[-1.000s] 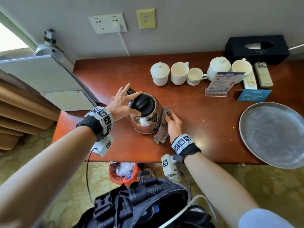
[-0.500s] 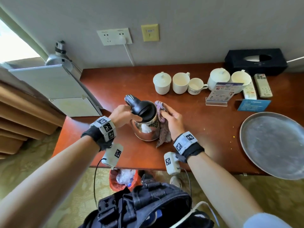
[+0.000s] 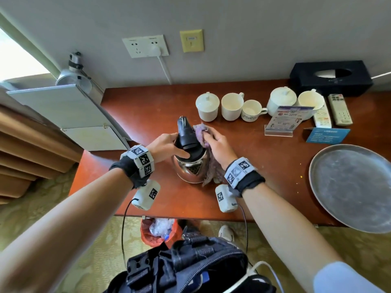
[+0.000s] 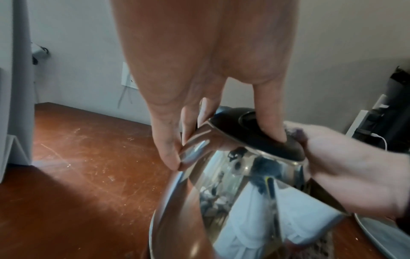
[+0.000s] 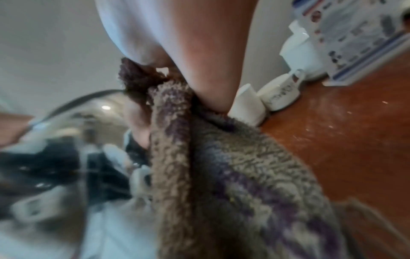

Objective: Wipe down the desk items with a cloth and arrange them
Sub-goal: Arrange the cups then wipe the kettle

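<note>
two hands on kettle (image 3: 191, 163), left hand (image 3: 167, 148) steadying lid, right hand (image 3: 220, 148) pressing cloth (image 3: 208, 163)

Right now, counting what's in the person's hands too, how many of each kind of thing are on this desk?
kettle: 1
cloth: 1
lidded white cups: 2
open white cups: 3
remotes: 2
sign cards: 2
tissue box: 1
metal tray: 1
Total: 13
</note>
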